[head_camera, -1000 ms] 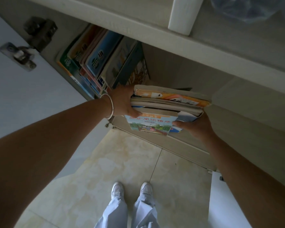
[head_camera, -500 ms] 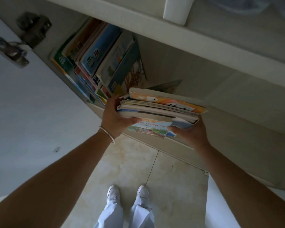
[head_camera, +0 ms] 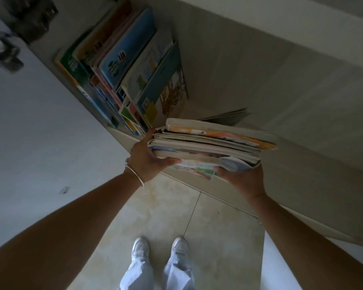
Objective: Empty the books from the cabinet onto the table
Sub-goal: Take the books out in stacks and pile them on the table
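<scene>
A flat stack of worn books [head_camera: 210, 144] hangs at the cabinet's front edge, held between both hands. My left hand [head_camera: 148, 159], with a thin bangle at the wrist, grips the stack's left end. Under its right end sits my right hand [head_camera: 242, 177], palm up. Several colourful books [head_camera: 126, 65] still stand upright, leaning, at the left of the cabinet shelf [head_camera: 260, 84]. One thin book [head_camera: 226, 117] lies flat behind the stack. No table is in view.
The open white cabinet door [head_camera: 40, 143] with its metal hinge [head_camera: 4, 53] stands close on the left. Below are a beige tiled floor [head_camera: 161, 216], my two white shoes and light trousers. Another white door edge [head_camera: 281, 262] shows at lower right.
The stack has come out of the shelf toward me and a little lower. Both hands keep their hold, and my view has tilted downward.
</scene>
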